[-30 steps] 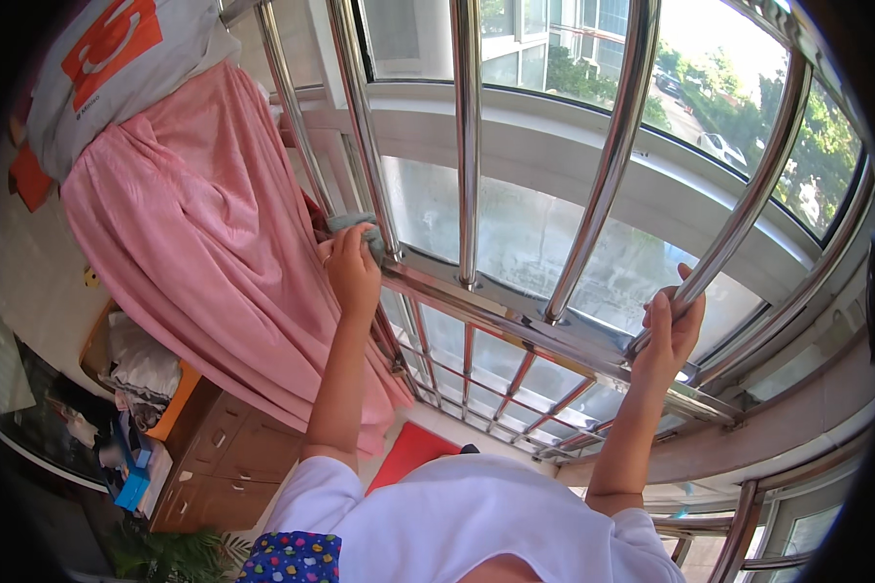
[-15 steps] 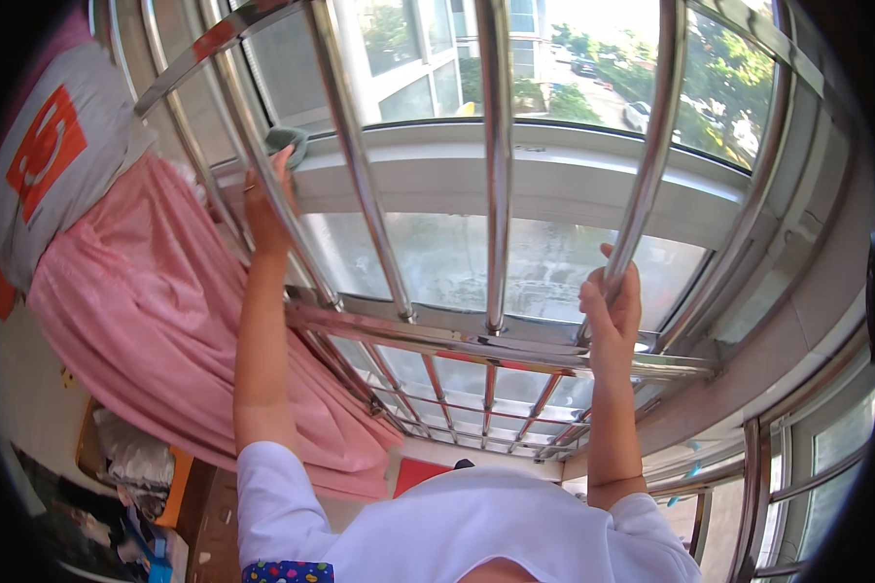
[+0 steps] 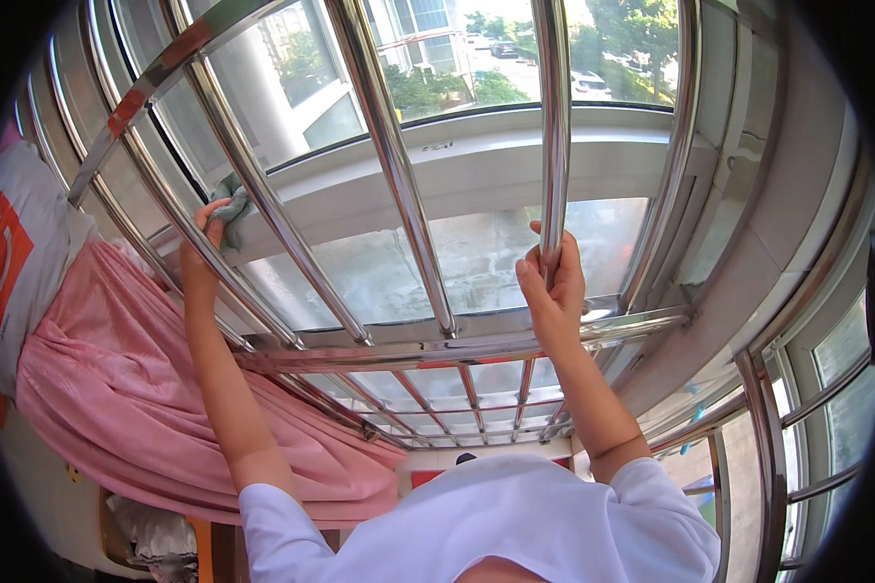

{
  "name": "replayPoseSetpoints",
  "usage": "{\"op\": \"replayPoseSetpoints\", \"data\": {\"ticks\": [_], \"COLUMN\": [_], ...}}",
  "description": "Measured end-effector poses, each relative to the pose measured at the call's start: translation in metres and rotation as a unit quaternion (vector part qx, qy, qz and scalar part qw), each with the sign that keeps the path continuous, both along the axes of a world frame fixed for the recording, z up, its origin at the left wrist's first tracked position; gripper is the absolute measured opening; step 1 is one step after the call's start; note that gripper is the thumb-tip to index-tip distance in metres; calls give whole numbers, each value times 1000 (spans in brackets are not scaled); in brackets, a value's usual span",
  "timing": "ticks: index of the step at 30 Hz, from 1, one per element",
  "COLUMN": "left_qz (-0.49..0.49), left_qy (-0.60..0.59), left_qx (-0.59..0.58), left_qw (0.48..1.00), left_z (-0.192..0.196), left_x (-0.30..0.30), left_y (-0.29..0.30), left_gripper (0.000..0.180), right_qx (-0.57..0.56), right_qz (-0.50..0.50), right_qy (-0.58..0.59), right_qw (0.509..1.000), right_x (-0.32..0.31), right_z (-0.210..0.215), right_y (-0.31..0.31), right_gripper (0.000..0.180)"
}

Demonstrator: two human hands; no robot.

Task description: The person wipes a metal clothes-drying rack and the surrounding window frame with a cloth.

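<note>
My left hand (image 3: 204,243) reaches between the metal bars at the left. Its fingers are closed on a grey-green cloth (image 3: 231,209), which lies against the white window frame (image 3: 360,180) behind the bars. Farther right, my right hand (image 3: 557,296) is wrapped round an upright shiny bar (image 3: 554,117), a little above the horizontal rail (image 3: 408,355). Below the frame, the lower window pane (image 3: 496,257) looks hazy and streaked. Part of my left hand is hidden by a bar.
A pink curtain (image 3: 136,389) hangs at the left, beside a white bag with an orange patch (image 3: 5,253). Tiled wall (image 3: 778,223) and another barred window (image 3: 836,428) stand at the right. Trees and parked cars show outside.
The view has swung to the right, so the bars and both hands sit farther left in it. The cloth shows more fully by my left hand. My right hand stays round its bar.
</note>
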State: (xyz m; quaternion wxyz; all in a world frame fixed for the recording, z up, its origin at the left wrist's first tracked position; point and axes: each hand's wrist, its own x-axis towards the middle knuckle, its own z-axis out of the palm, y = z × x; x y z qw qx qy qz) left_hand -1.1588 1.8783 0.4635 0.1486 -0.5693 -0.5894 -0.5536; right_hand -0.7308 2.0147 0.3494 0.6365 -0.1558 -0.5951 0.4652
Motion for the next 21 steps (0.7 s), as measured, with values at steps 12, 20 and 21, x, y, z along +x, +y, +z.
{"op": "replayPoseSetpoints", "data": {"ticks": [12, 20, 21], "left_qz": [401, 360, 339], "left_qy": [284, 226, 224], "left_qx": [185, 203, 177], "left_qw": [851, 882, 896], "left_z": [-60, -45, -41], "left_x": [133, 76, 82], "left_y": [40, 66, 71], "left_gripper": [31, 27, 26], "right_qx": [11, 29, 30], "right_qz": [75, 35, 21], "right_qy": [-2, -10, -13], "right_qw": [997, 999, 999], "right_x": [6, 3, 2], "right_z": [1, -5, -6], "right_y": [1, 6, 7], "right_gripper": [45, 44, 44]}}
